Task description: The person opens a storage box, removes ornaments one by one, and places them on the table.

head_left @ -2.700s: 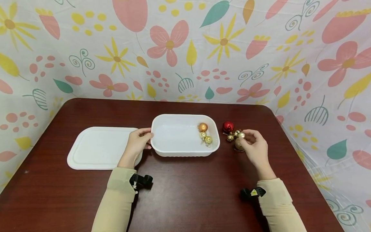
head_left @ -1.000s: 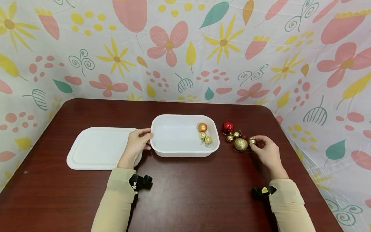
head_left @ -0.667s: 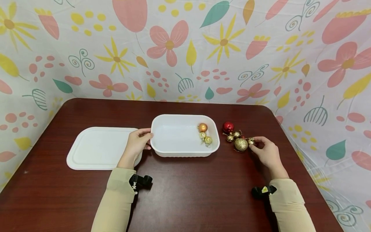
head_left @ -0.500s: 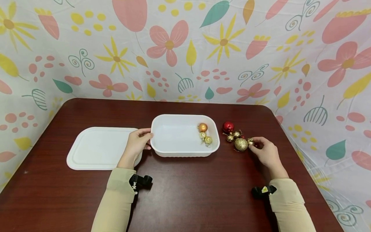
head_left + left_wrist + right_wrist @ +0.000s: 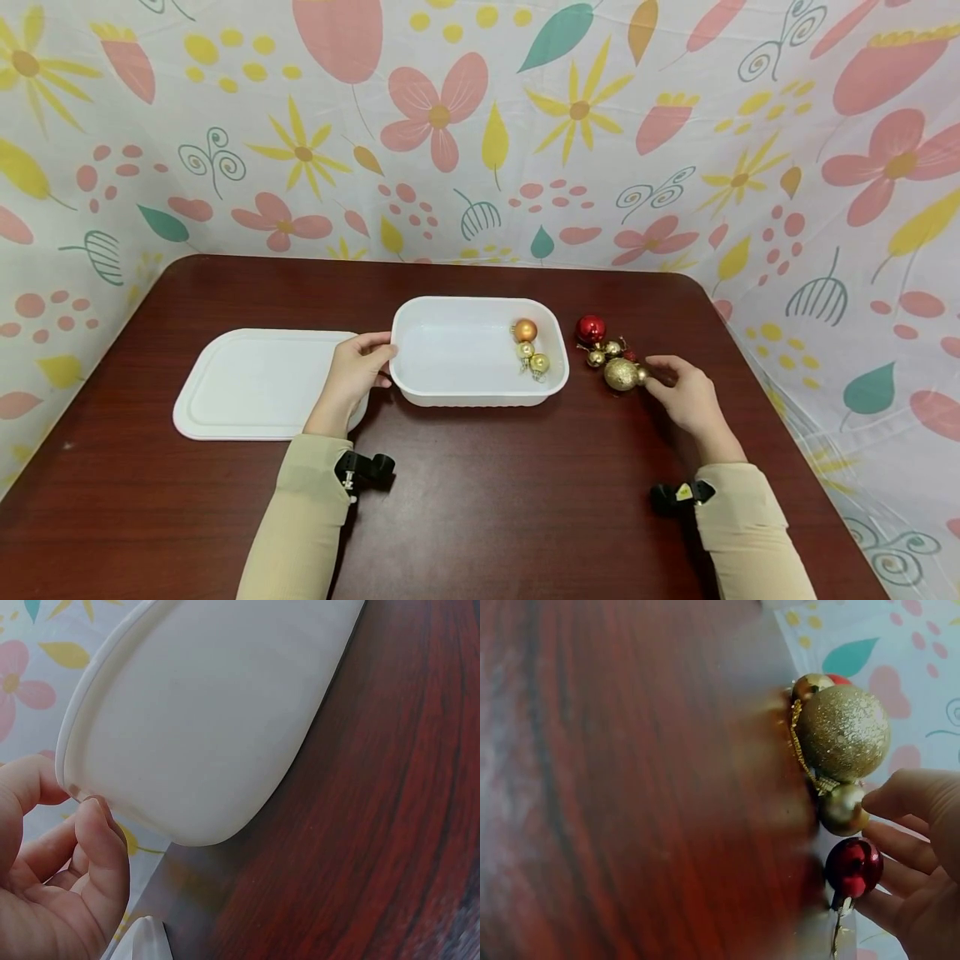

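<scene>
At the left end of the white plastic container (image 5: 457, 350), my left hand (image 5: 354, 367) pinches the rim between thumb and fingers; the left wrist view shows that grip close to the container's wall (image 5: 195, 735). Inside, at the right, lie an orange bauble (image 5: 525, 330) and two small gold baubles (image 5: 539, 362). My right hand (image 5: 686, 400) holds a small gold bauble (image 5: 844, 809) between thumb and forefinger, right against a larger glittery gold bauble (image 5: 846, 733). A dark red bauble (image 5: 854, 868) lies by the other fingers of that hand.
Left of the container lies a flat white lid (image 5: 255, 383), partly behind the left hand. A shiny red bauble (image 5: 591, 328) and small gold baubles (image 5: 596, 357) sit between the container and my right hand on the dark wooden table (image 5: 495, 500). Patterned cloth (image 5: 480, 125) hangs behind.
My right hand has moved rightward from over the glittery bauble. The small gold bauble has shifted left against the glittery one, which has turned slightly. My left hand and the container stay put.
</scene>
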The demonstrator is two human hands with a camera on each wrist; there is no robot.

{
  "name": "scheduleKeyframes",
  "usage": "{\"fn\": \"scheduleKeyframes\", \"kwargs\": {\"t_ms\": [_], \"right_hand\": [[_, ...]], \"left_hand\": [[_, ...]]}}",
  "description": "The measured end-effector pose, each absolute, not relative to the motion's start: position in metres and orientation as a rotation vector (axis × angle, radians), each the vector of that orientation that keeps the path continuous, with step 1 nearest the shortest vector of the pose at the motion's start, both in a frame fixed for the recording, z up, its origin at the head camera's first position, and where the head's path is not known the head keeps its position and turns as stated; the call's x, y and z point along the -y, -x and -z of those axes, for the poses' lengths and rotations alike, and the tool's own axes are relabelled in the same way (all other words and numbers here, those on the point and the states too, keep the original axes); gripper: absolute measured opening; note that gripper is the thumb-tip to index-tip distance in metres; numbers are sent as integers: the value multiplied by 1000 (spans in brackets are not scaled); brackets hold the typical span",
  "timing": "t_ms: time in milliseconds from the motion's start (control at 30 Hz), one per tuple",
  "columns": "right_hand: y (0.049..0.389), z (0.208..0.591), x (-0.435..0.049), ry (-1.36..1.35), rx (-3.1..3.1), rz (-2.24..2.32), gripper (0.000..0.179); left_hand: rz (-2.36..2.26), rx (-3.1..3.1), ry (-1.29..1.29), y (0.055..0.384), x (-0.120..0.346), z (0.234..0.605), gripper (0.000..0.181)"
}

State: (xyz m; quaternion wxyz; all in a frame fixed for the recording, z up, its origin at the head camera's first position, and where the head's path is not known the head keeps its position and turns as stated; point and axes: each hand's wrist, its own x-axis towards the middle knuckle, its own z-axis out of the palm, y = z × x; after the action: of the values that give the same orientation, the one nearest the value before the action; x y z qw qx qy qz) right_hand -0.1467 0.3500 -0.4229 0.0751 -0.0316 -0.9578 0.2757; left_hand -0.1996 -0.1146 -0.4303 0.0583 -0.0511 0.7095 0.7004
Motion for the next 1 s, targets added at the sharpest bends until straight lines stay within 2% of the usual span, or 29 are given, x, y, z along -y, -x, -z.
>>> {"fn": "scheduleKeyframes", "kwargs": {"t_ms": [533, 867, 1000], "right_hand": [[148, 398, -316, 51, 2715, -787, 36], [155, 388, -288, -95, 2672, -797, 28], [159, 385, -276, -163, 2713, -883, 30]], "left_hand": [[-2093, -2141, 176, 201, 115, 430, 37], [-2089, -2098, 195, 202, 115, 427, 38], [-2089, -2098, 199, 201, 114, 426, 38]]}}
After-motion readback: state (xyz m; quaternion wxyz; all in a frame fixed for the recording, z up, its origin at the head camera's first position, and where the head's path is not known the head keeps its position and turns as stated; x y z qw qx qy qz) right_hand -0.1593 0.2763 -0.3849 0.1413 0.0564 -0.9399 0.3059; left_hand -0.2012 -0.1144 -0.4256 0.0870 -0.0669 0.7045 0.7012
